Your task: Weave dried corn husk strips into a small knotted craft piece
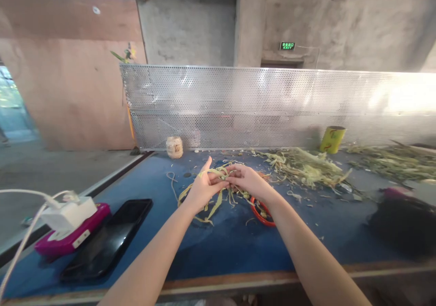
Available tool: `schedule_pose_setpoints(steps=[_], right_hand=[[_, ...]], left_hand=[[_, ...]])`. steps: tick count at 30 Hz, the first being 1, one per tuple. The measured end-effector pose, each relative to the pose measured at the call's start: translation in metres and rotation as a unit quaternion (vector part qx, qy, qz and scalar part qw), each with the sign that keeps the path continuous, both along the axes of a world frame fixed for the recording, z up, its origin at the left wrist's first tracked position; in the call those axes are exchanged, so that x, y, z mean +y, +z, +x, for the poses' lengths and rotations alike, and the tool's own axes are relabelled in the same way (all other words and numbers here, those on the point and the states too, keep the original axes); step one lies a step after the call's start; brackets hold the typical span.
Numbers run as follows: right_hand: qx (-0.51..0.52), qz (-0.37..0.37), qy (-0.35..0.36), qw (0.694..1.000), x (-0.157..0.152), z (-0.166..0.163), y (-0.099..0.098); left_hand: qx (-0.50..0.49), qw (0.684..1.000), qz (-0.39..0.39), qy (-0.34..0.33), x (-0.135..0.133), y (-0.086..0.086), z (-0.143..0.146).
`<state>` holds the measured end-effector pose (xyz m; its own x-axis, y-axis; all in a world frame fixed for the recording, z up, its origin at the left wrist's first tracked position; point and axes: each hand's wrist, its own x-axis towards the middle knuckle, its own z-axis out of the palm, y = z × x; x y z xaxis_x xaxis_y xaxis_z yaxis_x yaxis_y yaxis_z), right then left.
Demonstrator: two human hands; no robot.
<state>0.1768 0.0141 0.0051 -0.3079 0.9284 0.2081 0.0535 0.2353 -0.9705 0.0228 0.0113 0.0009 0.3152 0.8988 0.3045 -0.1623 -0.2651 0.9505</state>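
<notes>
My left hand [200, 188] and my right hand [250, 181] meet over the middle of the blue table, their fingers closed on pale green dried plant strips [218, 206]. The strips look like husk or straw. Some loop over my left fingers; others hang below both hands and curl on the tabletop. My left thumb points up. Just under my right wrist is an orange-red round dish [261, 215], partly hidden by the arm. What lies right between the fingertips is too small to make out fully.
On the left lie a black phone [109, 238] and a magenta power strip [73, 238] with white chargers. A twine-wrapped jar [175, 147] and a yellow-green cylinder [333, 139] stand by the perforated metal screen [221, 106]. A heap of dried strips [303, 165] spreads at the right.
</notes>
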Motion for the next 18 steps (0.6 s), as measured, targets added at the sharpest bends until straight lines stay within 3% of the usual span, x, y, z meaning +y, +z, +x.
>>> schedule_pose_setpoints(steps=[6, 10, 14, 18], right_hand=[[0.036, -0.132, 0.086, 0.987, -0.0058, 0.0, 0.0019], [-0.01, -0.089, 0.062, 0.994, -0.0037, -0.0002, -0.0017], [-0.068, -0.003, 0.003, 0.998, 0.0006, 0.0004, -0.0062], [-0.053, -0.002, -0.018, 0.998, -0.0004, -0.0046, -0.0059]], left_hand=[[0.083, 0.993, 0.078, 0.031, 0.0002, -0.0026, -0.0044], [0.113, 0.985, 0.115, 0.059, -0.0039, -0.0025, -0.0055], [0.125, 0.981, 0.102, 0.109, -0.0046, -0.0031, -0.0048], [0.141, 0.976, 0.081, 0.144, -0.003, -0.0027, -0.0048]])
